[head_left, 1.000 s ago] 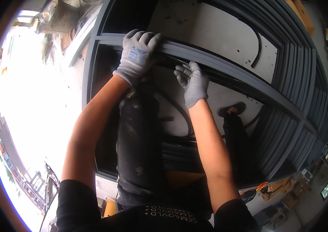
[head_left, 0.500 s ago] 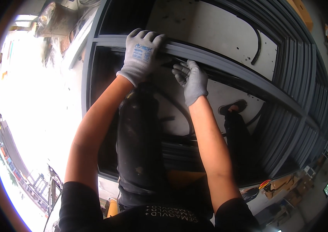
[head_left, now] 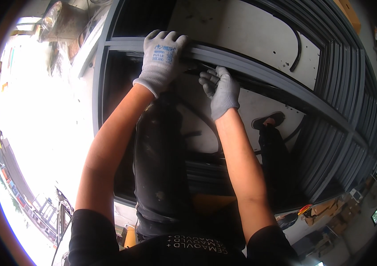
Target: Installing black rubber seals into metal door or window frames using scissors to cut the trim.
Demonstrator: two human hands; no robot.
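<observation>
A dark grey metal frame of long ribbed bars lies in front of me. My left hand, in a light grey glove with blue print, is closed over its near crossbar, fingers bent over the far side. Just below the same bar, further right, my right hand has its gloved fingers curled and the thumb up near the bar's edge. Between the two hands shows a thin dark piece that reaches toward the right fingertips. What the right fingers pinch is too dark to make out.
Several more stacked frames rise at the right. A black curved strip lies on the pale floor beyond the bar, and another beneath my arms. My legs stand inside the frame openings; one shoe shows. Glaring daylight fills the left.
Both hands have barely moved; the left has shifted slightly up with the bar. The right fingers have turned a little at the bar's lower edge.
</observation>
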